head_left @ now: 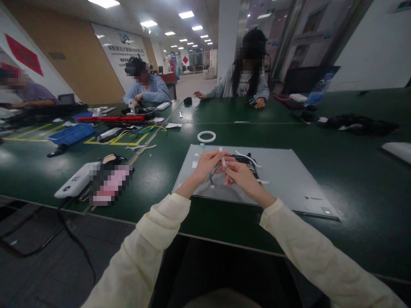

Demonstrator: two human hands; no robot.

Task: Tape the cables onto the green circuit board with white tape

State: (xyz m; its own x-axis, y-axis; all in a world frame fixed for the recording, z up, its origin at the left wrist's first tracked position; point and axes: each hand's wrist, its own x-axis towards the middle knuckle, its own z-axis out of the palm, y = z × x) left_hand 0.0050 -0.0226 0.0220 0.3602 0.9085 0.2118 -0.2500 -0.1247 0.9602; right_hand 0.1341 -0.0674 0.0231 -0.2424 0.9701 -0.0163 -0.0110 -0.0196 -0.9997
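A short white strip [222, 155], which looks like tape, stands upright between my hands. My left hand [205, 167] pinches it between thumb and fingers from the left. My right hand [241, 176] meets it from the right, with thumb and forefinger closed at its lower end. Below them lies a flat grey panel [289, 179] on the table. A black part [248, 162] on the panel is partly hidden by my right hand. A thin grey cable bundle [212, 177] with a small pale plug hangs by my fingers. White strips [253, 159] stick out near the black part.
Beyond the panel lies a white ring-shaped roll [206, 140]. Leftward on the green table [167, 171] are a white power bank [77, 179], a blue tray [72, 134] and loose wires [146, 130]. Several people sit around the table. A bottle [317, 92] stands at the far right.
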